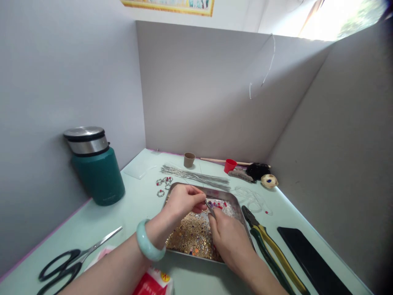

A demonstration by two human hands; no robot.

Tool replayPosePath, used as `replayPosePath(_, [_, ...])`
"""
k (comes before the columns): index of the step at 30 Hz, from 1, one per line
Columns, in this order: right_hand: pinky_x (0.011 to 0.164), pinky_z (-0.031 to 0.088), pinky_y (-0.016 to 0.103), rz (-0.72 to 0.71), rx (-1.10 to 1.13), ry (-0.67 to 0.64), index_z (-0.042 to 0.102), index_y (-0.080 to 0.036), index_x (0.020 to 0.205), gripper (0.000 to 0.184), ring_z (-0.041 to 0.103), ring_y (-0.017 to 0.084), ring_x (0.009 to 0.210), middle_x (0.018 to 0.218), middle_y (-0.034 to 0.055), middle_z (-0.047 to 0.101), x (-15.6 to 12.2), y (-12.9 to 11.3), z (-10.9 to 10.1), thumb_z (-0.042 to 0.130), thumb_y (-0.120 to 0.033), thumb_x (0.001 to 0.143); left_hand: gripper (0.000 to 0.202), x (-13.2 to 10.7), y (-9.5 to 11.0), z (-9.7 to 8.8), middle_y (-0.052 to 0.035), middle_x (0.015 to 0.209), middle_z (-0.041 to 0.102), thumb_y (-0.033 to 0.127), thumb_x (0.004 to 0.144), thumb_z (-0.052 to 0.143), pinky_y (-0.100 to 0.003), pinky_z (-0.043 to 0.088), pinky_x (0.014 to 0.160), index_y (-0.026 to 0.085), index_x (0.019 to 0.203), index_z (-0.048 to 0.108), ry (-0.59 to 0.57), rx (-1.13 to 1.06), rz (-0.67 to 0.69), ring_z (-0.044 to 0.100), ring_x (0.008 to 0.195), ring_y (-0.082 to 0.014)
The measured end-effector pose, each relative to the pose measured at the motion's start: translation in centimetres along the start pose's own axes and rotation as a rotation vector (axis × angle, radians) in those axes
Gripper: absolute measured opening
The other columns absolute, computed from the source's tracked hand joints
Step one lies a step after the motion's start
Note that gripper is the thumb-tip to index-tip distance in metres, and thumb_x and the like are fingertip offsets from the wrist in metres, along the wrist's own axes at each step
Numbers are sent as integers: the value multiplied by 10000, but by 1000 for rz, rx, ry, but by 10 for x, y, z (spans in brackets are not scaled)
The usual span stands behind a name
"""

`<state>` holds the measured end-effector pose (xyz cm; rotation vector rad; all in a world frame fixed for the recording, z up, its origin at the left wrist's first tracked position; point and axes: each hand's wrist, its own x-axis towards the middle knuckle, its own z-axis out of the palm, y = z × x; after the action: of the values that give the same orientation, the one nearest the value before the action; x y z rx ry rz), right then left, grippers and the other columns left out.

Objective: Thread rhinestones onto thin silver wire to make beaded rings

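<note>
Head view: the right hand (229,237) gripped a slim metal tool (211,208), its tip at the left hand (181,200), fingers pinched together, any contents too small to tell. Beads (190,233) filled a metal tray (222,194) beneath.

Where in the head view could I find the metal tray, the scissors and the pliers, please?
Metal tray (240,211): head view, on its right wall.
Scissors (93,249): head view, on the blades.
Pliers (275,246): head view, on the yellow handle.

Smooth metal tray (238,207), shiny beads (192,234), glossy, smooth bangle (142,241), matt flask (96,177) with satiny metal lid (84,131)
</note>
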<state>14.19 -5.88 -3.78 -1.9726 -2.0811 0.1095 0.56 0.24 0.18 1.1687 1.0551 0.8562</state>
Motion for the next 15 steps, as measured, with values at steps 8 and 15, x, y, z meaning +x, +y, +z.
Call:
replayPosePath(8, [594, 310, 288, -18, 25, -20, 568, -187, 861, 317, 624, 222, 740, 799, 78, 674, 3, 7, -3, 295, -331, 936, 76, 6, 0, -10, -60, 704, 659, 160, 780, 582, -240, 502, 502, 126, 714, 565, 73, 38, 71, 632, 544, -123])
replayPosePath(15, [745, 373, 409, -9, -152, -121, 605, -141, 924, 220, 559, 319, 939, 996, 165, 619, 3, 14, 8, 446, -271, 844, 83, 6, -3, -10, -54, 703, 643, 163, 808, 545, -246, 508, 517, 134, 742, 502, -61, -73, 50, 627, 541, -118])
